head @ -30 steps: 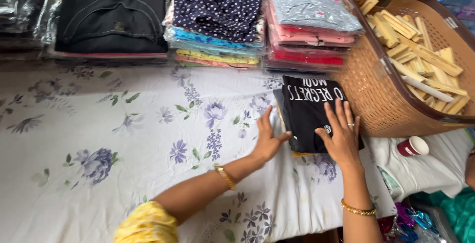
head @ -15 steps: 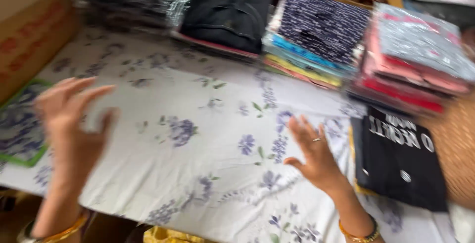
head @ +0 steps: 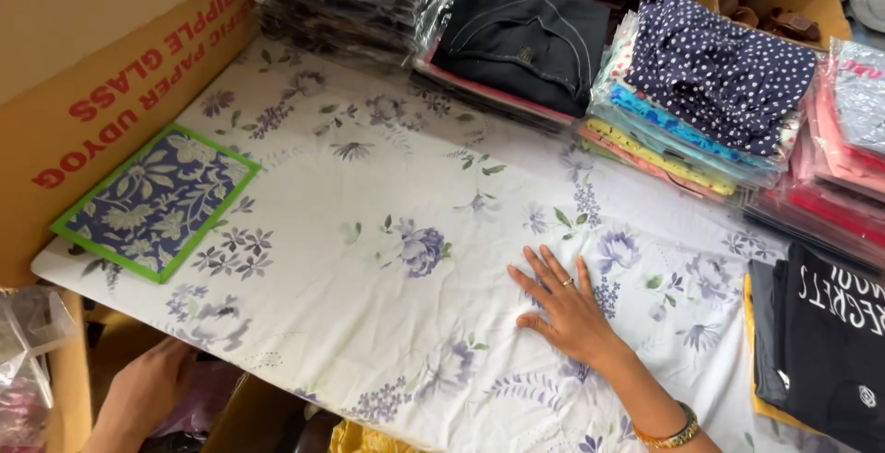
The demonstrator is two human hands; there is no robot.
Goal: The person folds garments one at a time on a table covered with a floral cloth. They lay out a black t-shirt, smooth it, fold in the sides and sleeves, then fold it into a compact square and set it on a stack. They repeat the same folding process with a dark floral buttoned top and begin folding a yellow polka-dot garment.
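Right hand (head: pixel 564 310): flat, palm down, fingers spread and slightly fanned, pressed on the floral sheet (head: pixel 387 232) that covers the table. Holds nothing; a ring shows on one finger, a gold bangle (head: pixel 671 435) on the wrist.

Left hand (head: pixel 147 388): below the near table edge, at the lower left, back of the hand toward the camera. Fingers loosely curled (cannot tell whether it grips anything; what lies beneath it is blurred).

Black folded shirt with white print (head: pixel 825 342): lies at the right edge of the sheet, well apart from the right hand, on top of something yellow.

Also on the table: a blue flowered panel with green border (head: pixel 157 200) near the left edge, beside a cardboard box (head: pixel 101 75). Along the far side, stacks of folded garments in clear bags: a dark one (head: pixel 525 34), a navy dotted one (head: pixel 719 70), a pink and red one (head: pixel 839 186).
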